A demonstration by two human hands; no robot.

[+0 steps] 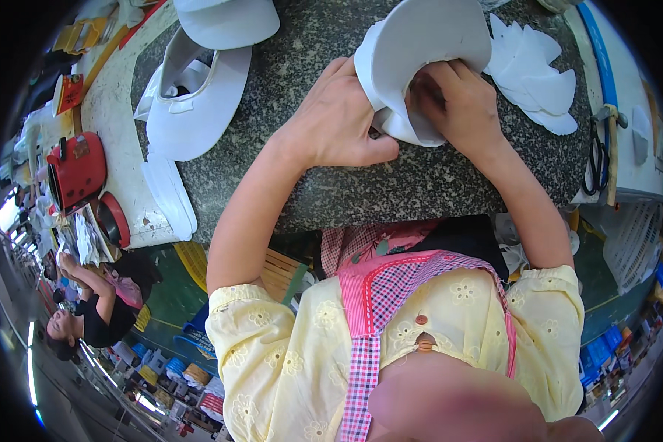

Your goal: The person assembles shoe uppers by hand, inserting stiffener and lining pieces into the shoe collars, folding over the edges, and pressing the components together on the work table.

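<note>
Cap (431, 35) in left hand (337, 118) and right hand (465, 104), bare slab (390, 188) toward near edge (361, 222)

Two bare arms reach over the near edge of a dark, speckled stone bench top (390, 199), elbows bent outward and forearms slanting inward toward the far edge. The left hand (335, 118), back turned up, is clasped, its thumb stretched sideways toward its partner and its other fingertips out of sight. The right hand (464, 110) works close beside it, wrist slightly bent, knuckles raised and fingers hooked inward, their tips lost in shadow. Both hands sit nearer the far edge than the elbows, apart from each other.
</note>
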